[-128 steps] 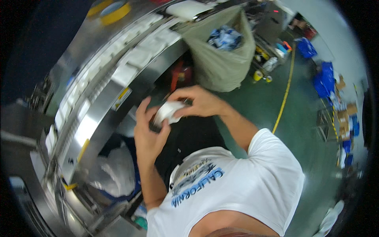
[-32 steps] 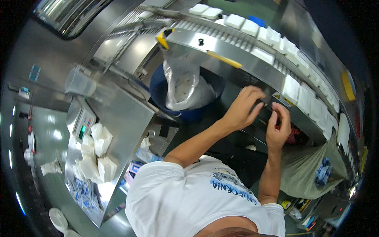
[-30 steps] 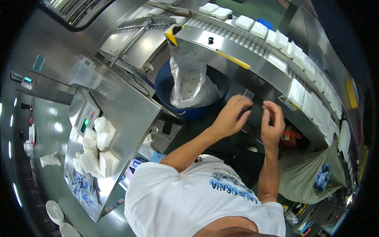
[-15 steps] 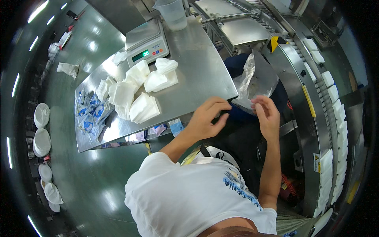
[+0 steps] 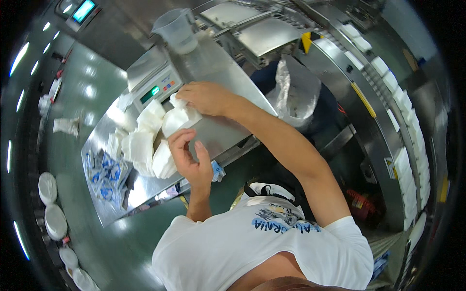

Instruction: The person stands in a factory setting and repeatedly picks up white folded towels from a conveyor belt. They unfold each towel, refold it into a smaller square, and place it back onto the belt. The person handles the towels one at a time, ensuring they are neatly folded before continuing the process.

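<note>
White folded pouches [image 5: 145,140] lie heaped on a stainless steel table [image 5: 223,133], and both bare hands work at that heap. Right hand [image 5: 206,97] rests palm down on the uppermost pouch [image 5: 180,119], fingers curled over its far edge; contact is plain, but whether the fingers are closed around the pouch or only pressing on it cannot be told. Left hand [image 5: 190,156] is just below that pouch, palm turned up, fingers bent and spread, holding nothing; its fingertips stand at the near edge of the pouch and beside another white pouch [image 5: 164,162] in the heap. Directly beyond the right hand stands a weighing scale [image 5: 155,80] with a lit green display, its bare pan apart from the hand. Farther past the scale is a clear plastic measuring jug [image 5: 177,31], upright. To the left of the heap, well clear of both hands, lies a spread of blue and white sachets [image 5: 104,177]. Right of the right forearm, off the table edge, a clear plastic bag [image 5: 296,94] hangs open. Beyond it a conveyor line [image 5: 403,111] carries a row of white packs.
</note>
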Demonstrator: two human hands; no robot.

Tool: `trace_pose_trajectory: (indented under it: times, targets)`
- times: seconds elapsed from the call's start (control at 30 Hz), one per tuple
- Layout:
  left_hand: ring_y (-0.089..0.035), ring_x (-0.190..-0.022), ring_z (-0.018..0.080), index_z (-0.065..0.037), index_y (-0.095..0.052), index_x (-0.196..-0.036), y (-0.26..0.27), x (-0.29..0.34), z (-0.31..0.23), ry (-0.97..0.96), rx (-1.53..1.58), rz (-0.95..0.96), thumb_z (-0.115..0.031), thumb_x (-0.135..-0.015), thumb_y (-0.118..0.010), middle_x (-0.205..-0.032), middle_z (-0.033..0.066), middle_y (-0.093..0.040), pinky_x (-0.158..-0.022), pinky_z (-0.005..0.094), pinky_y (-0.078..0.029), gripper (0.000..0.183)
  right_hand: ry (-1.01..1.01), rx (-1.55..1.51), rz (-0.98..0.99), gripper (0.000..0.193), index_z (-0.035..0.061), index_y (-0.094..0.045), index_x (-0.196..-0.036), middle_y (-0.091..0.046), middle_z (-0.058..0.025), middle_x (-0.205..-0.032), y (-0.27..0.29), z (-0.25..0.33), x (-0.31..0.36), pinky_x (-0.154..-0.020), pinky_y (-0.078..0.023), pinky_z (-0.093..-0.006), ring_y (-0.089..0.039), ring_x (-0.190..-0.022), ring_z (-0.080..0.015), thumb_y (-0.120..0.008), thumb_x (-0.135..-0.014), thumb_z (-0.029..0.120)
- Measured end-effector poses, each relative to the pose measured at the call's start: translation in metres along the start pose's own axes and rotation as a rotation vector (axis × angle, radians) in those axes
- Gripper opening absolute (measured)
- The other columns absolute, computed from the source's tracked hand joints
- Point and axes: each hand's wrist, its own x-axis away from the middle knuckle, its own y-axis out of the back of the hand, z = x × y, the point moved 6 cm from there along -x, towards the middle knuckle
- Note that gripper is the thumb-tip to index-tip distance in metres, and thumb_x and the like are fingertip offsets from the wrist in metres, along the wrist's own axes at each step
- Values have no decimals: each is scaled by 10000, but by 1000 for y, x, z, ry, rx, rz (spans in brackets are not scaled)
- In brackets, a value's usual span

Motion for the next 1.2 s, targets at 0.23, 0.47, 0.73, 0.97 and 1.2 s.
trace_pose_trajectory:
  times: [0.23, 0.47, 0.73, 0.97, 1.2]
  targets:
    - [-480, -1370, 314, 9, -367, -1469, -67, 4, -13, 14, 263, 80, -248, -964, -701, -1483, 213, -441, -1171, 458, -380, 657, -524, -985, -374, 398, -33, -605, -1354, -715, -78, -1155, 120, 11, 138, -844, -589, -312, -691, -983, -155, -680, -1030, 183]
    - [-540, -1308, 239, 0, -418, -1501, -233, 50, -61, 344, 660, 850, -128, -847, -879, -1422, 153, -535, -1117, 371, -436, 810, -816, -806, -713, 407, -35, -575, -1371, -709, -107, -1162, 199, 90, 342, -855, -597, -322, -688, -1023, -155, -639, -1071, 232]
    - [-652, -1091, 158, 38, -611, -1310, -335, 166, -122, 405, 875, 1578, -18, -962, -750, -1197, 90, -686, -973, 294, -509, 378, -1095, -266, -801, 443, -11, -559, -1414, -703, -128, -1125, 202, 206, 490, -863, -538, -327, -645, -995, -160, -645, -1018, 166]
    - [-642, -1072, 144, 33, -631, -1281, -331, 234, -170, 335, 863, 1892, -139, -1016, -728, -1173, 80, -688, -955, 276, -495, 331, -1067, -533, -946, 468, -13, -518, -1460, -669, -136, -1262, 162, 257, 555, -960, -550, -348, -658, -1128, -186, -628, -1025, 117]
    - [-650, -997, 139, 33, -643, -1230, -337, 262, -191, 275, 844, 1904, -141, -971, -781, -1084, 66, -694, -899, 283, -512, 341, -1244, -136, -846, 443, -17, -567, -1399, -710, -144, -1193, 178, 280, 559, -948, -555, -346, -682, -1092, -199, -665, -991, 125]
